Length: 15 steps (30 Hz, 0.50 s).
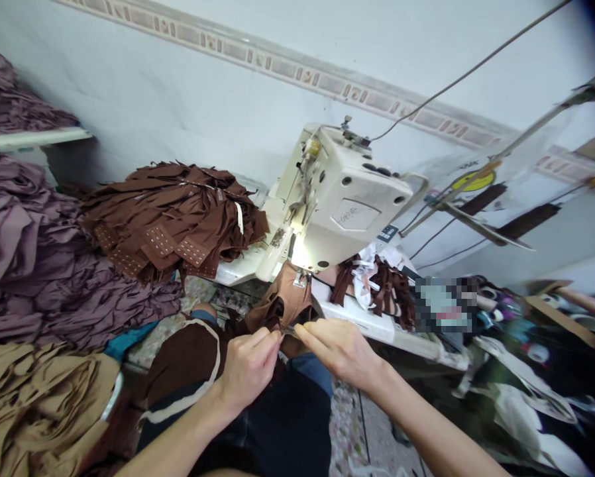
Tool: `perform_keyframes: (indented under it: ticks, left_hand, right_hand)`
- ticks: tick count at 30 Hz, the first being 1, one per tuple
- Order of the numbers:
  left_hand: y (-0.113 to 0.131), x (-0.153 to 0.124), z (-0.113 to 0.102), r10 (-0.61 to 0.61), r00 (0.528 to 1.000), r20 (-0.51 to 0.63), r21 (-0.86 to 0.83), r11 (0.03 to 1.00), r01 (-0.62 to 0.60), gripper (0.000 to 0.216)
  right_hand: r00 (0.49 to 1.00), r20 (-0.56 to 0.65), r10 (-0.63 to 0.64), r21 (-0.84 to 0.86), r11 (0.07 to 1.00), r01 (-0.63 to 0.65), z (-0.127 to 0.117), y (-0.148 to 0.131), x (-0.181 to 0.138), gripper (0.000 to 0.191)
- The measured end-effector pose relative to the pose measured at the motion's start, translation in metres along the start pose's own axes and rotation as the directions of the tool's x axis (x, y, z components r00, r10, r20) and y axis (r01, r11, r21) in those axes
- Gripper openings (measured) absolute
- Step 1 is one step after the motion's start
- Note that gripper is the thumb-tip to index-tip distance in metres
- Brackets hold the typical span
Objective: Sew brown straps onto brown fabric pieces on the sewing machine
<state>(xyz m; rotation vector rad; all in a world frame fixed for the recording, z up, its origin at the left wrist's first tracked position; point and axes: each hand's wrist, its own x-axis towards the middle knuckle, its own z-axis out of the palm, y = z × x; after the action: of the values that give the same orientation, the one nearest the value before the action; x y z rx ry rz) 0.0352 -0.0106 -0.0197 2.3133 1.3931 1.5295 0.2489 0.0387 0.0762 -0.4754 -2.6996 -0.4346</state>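
A brown garment [290, 291] hangs from the lit needle area of a white sewing machine [350, 192] down towards my lap. My left hand [252, 363] is closed in a pinch on the lower edge of this garment. Close beside it, my right hand [340, 348] is closed too, its fingertips on the same edge. A short dark strip of the edge shows between the two hands; its detail is too small to make out. The machine's lamp shines on the cloth just under the head.
A heap of dark brown pieces with eyelet rows [178, 218] lies left of the machine. Mauve cloth [79, 265] and tan cloth [39, 404] are piled further left. Brown and white strips [377, 281] lie on the machine bed. Spools and cloth [526, 331] crowd the right.
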Motion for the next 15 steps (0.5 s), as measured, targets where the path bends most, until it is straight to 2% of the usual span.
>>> perform_keyframes:
  ticks: [15]
  left_hand:
    - [0.002,-0.0002,-0.0035,-0.047,0.998,0.035,-0.066,0.997,0.05,0.029]
  right_hand:
    - [1.0,0.022,0.011,0.053,0.999,-0.012,0.0038,0.001,0.0044,0.031]
